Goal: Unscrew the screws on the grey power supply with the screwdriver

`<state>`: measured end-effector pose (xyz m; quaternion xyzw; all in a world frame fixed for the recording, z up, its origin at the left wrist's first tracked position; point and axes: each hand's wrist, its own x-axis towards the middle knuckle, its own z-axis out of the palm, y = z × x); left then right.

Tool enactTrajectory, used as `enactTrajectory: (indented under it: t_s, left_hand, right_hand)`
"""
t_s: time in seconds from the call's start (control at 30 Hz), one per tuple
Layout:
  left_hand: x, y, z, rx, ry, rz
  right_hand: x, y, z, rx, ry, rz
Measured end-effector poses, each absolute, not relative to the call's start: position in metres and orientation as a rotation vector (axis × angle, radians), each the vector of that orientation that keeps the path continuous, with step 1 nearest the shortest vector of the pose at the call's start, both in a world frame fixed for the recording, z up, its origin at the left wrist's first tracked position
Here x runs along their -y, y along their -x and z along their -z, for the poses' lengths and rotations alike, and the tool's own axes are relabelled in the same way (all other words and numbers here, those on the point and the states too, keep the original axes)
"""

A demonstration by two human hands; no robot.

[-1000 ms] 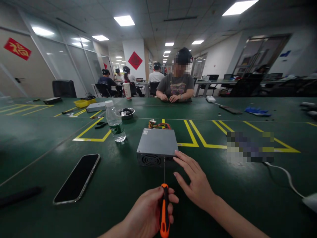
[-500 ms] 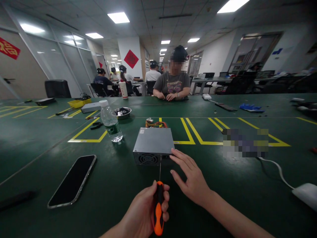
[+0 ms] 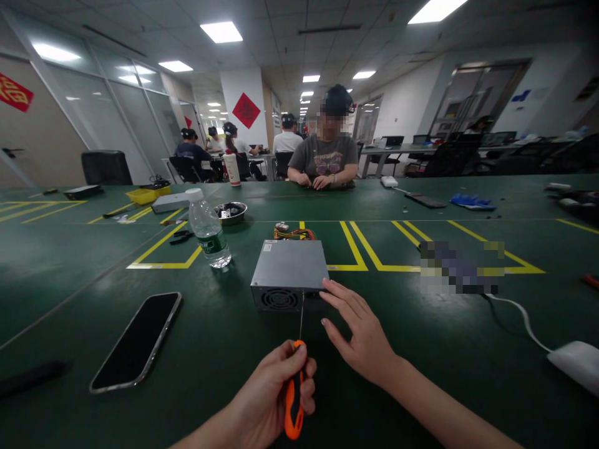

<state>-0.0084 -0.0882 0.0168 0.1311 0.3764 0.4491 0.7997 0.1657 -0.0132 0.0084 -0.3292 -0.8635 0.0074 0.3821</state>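
Observation:
A grey metal power supply box lies on the green table, its fan grille facing me and coloured wires behind it. My left hand is wrapped round the orange and black handle of a screwdriver. The screwdriver's thin shaft points away from me, and its tip meets the front face of the box, right of the grille. My right hand has its fingers spread, with fingertips at the box's front right corner; it holds nothing.
A phone lies at the left, with a water bottle beyond it. Behind are a metal bowl and a yellow tray. A white cable lies right. A person sits across the table.
My left hand has shifted slightly left and turned round the handle, its thumb now lying over the top. The handle's end has swung a little left. My right hand stays at the box's corner.

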Motion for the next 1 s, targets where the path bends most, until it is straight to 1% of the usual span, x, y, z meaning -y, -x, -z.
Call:
enactTrajectory:
  t_s: [0.2, 0.57, 0.67, 0.73, 0.83, 0.87, 0.93, 0.97, 1.0]
  left_hand:
    - [0.089, 0.007, -0.023, -0.799, -0.244, -0.919]
    - [0.089, 0.006, -0.024, -0.872, -0.301, -0.985]
    - [0.089, 0.007, -0.023, -0.859, -0.309, -0.992]
    - [0.089, 0.007, -0.02, -0.843, -0.324, -0.999]
    - [0.087, 0.006, -0.015, -0.814, -0.366, -1.002]
    - [0.086, 0.005, -0.013, -0.812, -0.378, -1.003]
    - [0.085, 0.003, -0.01, -0.818, -0.405, -0.995]
    - [0.084, 0.002, -0.01, -0.828, -0.419, -1.001]
    - [0.083, 0.002, -0.01, -0.836, -0.44, -1.002]
  right_hand:
    - [0.014, -0.166, -0.009, 2.213, 0.842, -0.018]
    - [0.012, -0.165, -0.006, 2.203, 0.844, 0.013]
    - [0.018, -0.168, -0.01, 2.198, 0.83, 0.112]
    - [0.031, -0.169, -0.018, 2.203, 0.733, 0.221]
    - [0.058, -0.164, -0.031, 2.317, 0.339, 0.202]
    - [0.067, -0.161, -0.033, 2.375, 0.281, 0.168]
    - [0.079, -0.153, -0.036, 2.378, 0.299, 0.022]
    - [0.082, -0.15, -0.036, 2.401, 0.284, 0.028]
    - [0.084, -0.149, -0.035, 2.411, 0.215, 0.123]
